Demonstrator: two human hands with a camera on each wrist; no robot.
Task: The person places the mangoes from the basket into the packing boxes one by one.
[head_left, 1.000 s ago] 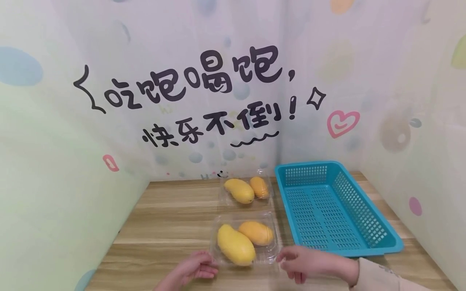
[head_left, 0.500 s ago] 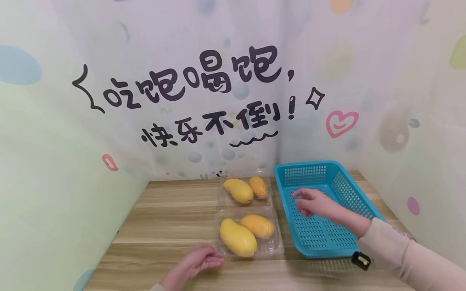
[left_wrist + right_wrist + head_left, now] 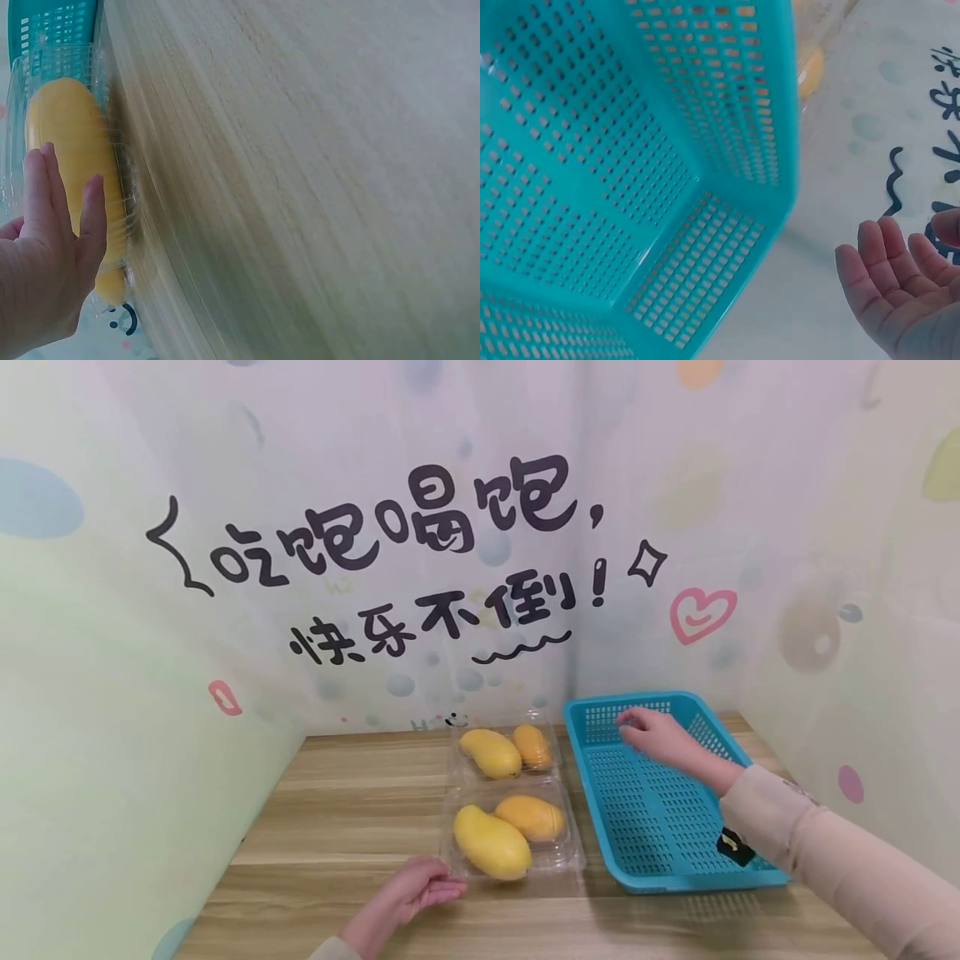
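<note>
A clear plastic box [image 3: 567,857] stands at the front of the table, with a yellow mango [image 3: 492,843] and a smaller orange-yellow mango [image 3: 529,817] in it. My left hand [image 3: 416,887] is at its near left corner, fingers extended; in the left wrist view those fingers [image 3: 37,195] lie across the view of the box, and whether they touch it I cannot tell. Over the far part of a blue perforated basket [image 3: 615,870] hovers my right hand [image 3: 660,737], holding nothing. The right wrist view shows its fingers [image 3: 881,259] loosely bent, apart from the basket rim.
Behind the front box is a second clear box with a yellow mango [image 3: 491,753] and an orange-yellow mango [image 3: 532,746]. The basket stands close to the right of both boxes. A printed curtain [image 3: 420,685] closes off the wood table's [image 3: 337,810] back.
My right hand has left the front box's right side and moved up and forward over the basket. The front box has shifted slightly away from me, and my left hand has moved forward with it.
</note>
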